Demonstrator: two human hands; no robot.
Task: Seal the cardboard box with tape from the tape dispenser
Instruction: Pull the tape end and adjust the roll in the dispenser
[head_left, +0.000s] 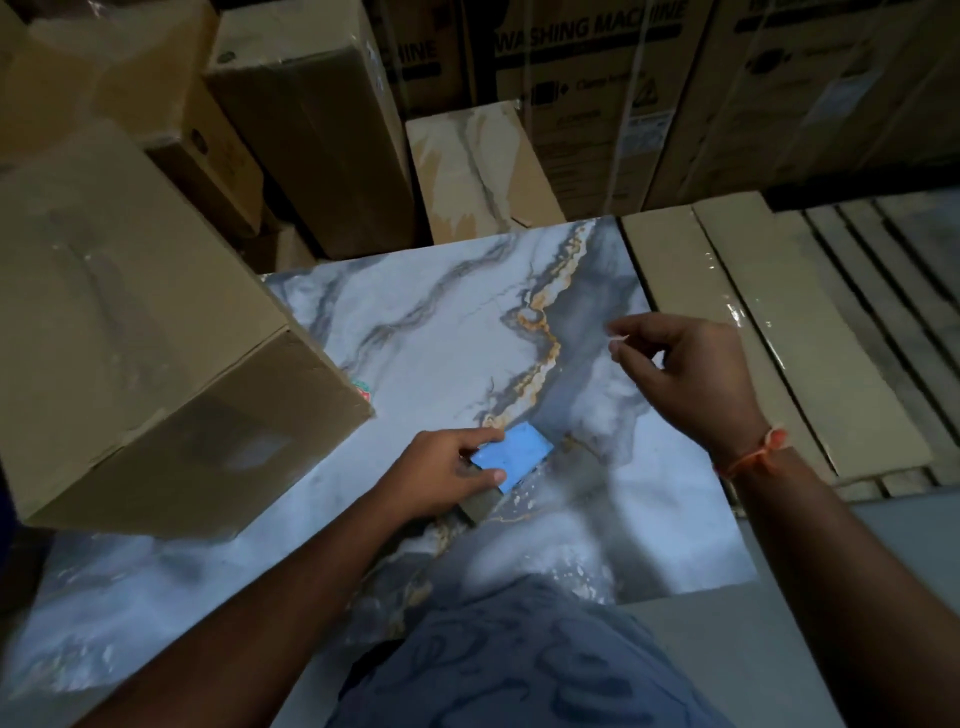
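Observation:
A large cardboard box (130, 338) with glossy clear tape on its top stands at the left on a marble-patterned surface (441, 322). My left hand (441, 478) grips a blue tape dispenser (519, 452) low over that surface, just right of the box's near corner. My right hand (691, 374) is raised up and to the right of the dispenser, thumb and forefinger pinched on a small pale tape end (619, 340). A faint translucent strip seems to run from the dispenser to that pinch. Neither hand touches the box.
Flat cardboard packs (753, 312) wrapped in film lie along the right edge of the marble surface. Tall cartons (587, 104), some printed "washing machine", are stacked close behind. More boxes (311, 130) crowd the back left. My patterned clothing (519, 665) fills the bottom centre.

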